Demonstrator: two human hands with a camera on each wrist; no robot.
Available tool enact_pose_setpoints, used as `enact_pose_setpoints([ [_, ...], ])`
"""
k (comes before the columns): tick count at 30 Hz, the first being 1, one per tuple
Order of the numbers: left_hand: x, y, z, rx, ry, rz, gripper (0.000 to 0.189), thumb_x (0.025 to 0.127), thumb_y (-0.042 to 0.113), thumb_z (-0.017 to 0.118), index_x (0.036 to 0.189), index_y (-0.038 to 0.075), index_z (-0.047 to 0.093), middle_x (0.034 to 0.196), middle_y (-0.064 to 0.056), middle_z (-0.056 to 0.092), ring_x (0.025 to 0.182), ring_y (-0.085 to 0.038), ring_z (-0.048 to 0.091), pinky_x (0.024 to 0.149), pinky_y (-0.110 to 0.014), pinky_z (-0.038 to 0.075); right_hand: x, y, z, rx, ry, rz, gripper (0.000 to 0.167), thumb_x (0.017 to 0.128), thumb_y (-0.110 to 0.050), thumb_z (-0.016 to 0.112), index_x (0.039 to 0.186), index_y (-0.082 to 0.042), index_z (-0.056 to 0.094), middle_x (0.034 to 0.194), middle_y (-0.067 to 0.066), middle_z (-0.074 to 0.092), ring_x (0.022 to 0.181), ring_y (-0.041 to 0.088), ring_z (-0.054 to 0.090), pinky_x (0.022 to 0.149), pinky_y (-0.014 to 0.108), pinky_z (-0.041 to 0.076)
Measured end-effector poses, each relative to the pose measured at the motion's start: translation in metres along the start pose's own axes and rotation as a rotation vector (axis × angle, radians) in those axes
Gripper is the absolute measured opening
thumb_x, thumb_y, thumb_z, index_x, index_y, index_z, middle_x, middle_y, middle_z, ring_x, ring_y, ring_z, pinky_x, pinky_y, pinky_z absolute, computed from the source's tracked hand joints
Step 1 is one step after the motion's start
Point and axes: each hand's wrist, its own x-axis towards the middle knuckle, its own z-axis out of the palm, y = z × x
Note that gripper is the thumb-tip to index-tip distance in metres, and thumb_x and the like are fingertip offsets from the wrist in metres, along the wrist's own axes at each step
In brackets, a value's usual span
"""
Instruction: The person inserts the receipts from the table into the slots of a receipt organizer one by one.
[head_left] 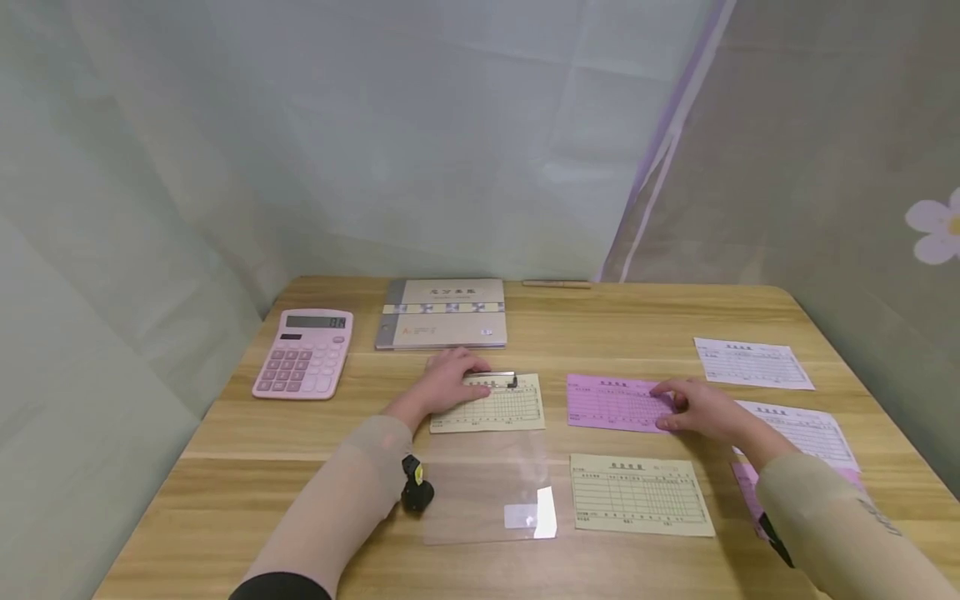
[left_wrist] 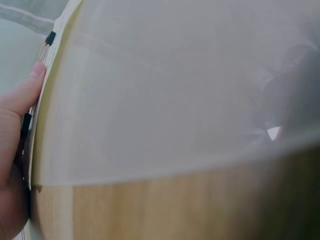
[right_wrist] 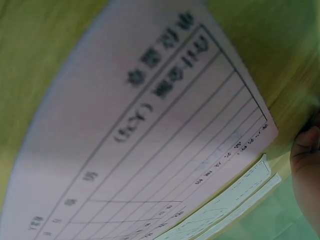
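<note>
My left hand (head_left: 452,381) grips the metal clip (head_left: 491,380) at the top of a clear clipboard (head_left: 480,475). Under the clip lies a pale yellow receipt slip (head_left: 487,408). In the left wrist view the thumb (left_wrist: 35,82) presses along the clip side, with the transparent board (left_wrist: 165,100) stretching away; the other fingers are partly hidden. My right hand (head_left: 701,408) rests on the right end of a pink slip (head_left: 611,402), thumb and fingertips apart on it. A second yellow slip (head_left: 641,496) lies below the pink one.
A pink calculator (head_left: 303,354) sits at the left, beside a grey-beige account book (head_left: 442,314) at the back. A pen (head_left: 557,284) lies along the rear edge. White slips (head_left: 753,364) and another pink slip (head_left: 748,492), partly covered, lie at the right. Curtains surround the table.
</note>
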Motion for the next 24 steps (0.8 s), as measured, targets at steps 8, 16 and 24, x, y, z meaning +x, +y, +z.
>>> enact_pose_setpoints([
  [8,-0.001,0.0,-0.001,-0.012,0.007,0.001,0.041,0.085,0.044,0.065,0.119,0.021,0.062,0.123,0.0,0.052,0.119,-0.023,0.041,0.102,-0.045,0.023,0.0009,-0.0061,-0.0002,0.016,0.0,0.023,0.056,0.078,-0.036,0.074,0.122,-0.006,0.057,0.096,0.008,0.059,0.088,0.024,0.053,0.079,0.046,0.042],
  [16,0.0004,-0.0015,0.0015,-0.01,0.006,0.002,0.042,0.085,0.045,0.064,0.12,0.021,0.061,0.123,0.0,0.052,0.121,-0.024,0.04,0.102,-0.046,0.023,-0.0004,-0.0094,-0.0009,0.045,-0.018,0.08,0.056,0.08,-0.032,0.074,0.124,-0.005,0.054,0.097,0.012,0.061,0.088,0.026,0.054,0.08,0.048,0.042],
  [24,-0.0005,-0.0004,0.0004,-0.015,0.005,0.008,0.043,0.085,0.044,0.065,0.12,0.02,0.061,0.124,-0.001,0.052,0.12,-0.024,0.04,0.102,-0.045,0.023,-0.0027,-0.007,0.0003,0.079,0.024,0.128,0.051,0.084,-0.03,0.071,0.124,-0.004,0.053,0.101,0.016,0.058,0.091,0.029,0.053,0.079,0.048,0.042],
])
